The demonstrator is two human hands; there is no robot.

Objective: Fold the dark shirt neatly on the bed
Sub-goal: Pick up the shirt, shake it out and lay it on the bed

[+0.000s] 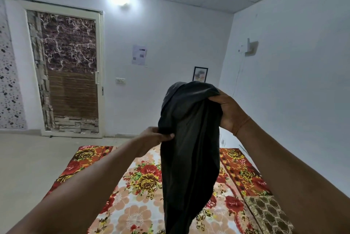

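Count: one dark shirt (189, 148), two hands, left hand (153, 137) and right hand (230, 109). One bed (136, 205) with floral cover, one door (70, 73). Wall: one framed picture (200, 74), one paper sheet (139, 55), one switch plate (120, 80).

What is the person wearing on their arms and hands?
Not much. Both forearms are bare, with no sleeves showing and no gloves on the left hand or right hand. The only thing worn is a thin orange thread band around the right wrist.
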